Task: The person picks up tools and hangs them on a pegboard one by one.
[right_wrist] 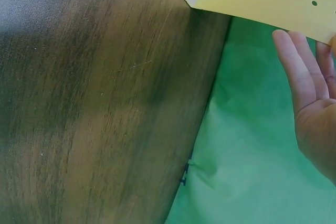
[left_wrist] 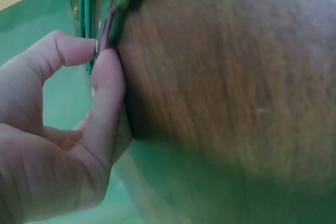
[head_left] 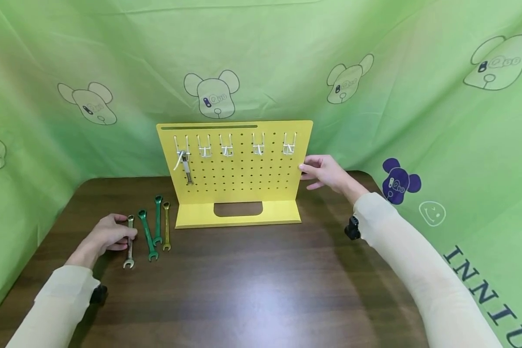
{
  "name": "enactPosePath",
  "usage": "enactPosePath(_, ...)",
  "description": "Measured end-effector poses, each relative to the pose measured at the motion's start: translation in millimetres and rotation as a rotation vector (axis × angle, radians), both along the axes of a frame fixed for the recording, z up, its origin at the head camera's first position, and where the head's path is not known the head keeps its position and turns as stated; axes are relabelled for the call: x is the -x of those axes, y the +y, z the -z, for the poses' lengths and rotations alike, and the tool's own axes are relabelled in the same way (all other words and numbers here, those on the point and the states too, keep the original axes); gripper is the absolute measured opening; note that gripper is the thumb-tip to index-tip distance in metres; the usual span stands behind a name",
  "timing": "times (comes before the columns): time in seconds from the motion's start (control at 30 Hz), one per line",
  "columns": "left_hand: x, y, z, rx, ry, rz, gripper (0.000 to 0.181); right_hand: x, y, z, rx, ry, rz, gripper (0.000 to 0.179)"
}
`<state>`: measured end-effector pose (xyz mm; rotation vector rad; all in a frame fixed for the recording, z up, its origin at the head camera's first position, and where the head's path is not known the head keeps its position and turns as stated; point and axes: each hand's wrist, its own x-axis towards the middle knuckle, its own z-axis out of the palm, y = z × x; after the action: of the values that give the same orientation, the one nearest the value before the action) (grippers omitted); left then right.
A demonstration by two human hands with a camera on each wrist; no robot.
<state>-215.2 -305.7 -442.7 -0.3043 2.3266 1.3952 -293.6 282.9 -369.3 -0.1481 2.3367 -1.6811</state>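
Note:
At the left of the table my left hand (head_left: 108, 233) pinches a silver combination wrench (head_left: 130, 246) between thumb and fingers. In the left wrist view the fingertips meet on its shaft, which is blurred. Just right of it lie two green wrenches (head_left: 147, 236) and a gold-coloured wrench (head_left: 166, 227). My right hand (head_left: 324, 171) holds the right edge of a yellow pegboard (head_left: 243, 181), thumb at the front and fingers behind. A small silver wrench (head_left: 186, 170) hangs from the board's leftmost hook (head_left: 181, 151).
More white wire hooks (head_left: 258, 147) line the board's upper part. Its yellow base (head_left: 278, 212) stands on the brown wooden table (head_left: 252, 280). A green printed cloth (head_left: 278, 63) hangs behind and around the table.

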Motion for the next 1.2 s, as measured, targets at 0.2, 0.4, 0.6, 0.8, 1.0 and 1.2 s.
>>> enactPosePath(0.2, 1.8, -10.6, 1.4, -0.011, -0.007, 0.046, 0.065, 1.6, -0.7, -1.3, -0.008, 0.005, -0.005, 0.034)
enactPosePath(0.4, 1.3, -23.4, 1.1, -0.090, -0.048, 0.127, 0.068, 2.8, -2.4, -1.1, -0.011, 0.011, -0.007, 0.035)
enactPosePath(0.6, 0.5, -25.7, -6.3, -0.258, -0.074, 0.218, 0.067, 2.9, -3.7, -0.8, -0.011, 0.008, -0.012, 0.036)
enactPosePath(0.8, 3.9, -17.5, -22.6, -0.299, -0.037, 0.339, 0.054, 3.2, -2.0, -1.0, -0.014, -0.006, -0.022, 0.034)
enactPosePath(1.0, 5.1, 12.5, -52.5, -0.317, 0.017, 0.423, 0.037, 3.5, 1.6, -1.7, -0.015, -0.016, -0.027, 0.032)
enactPosePath(1.2, 9.2, 56.2, -70.8, -0.332, 0.056, 0.442, 0.032, 3.3, 2.7, -4.4, -0.021, -0.024, -0.040, 0.035)
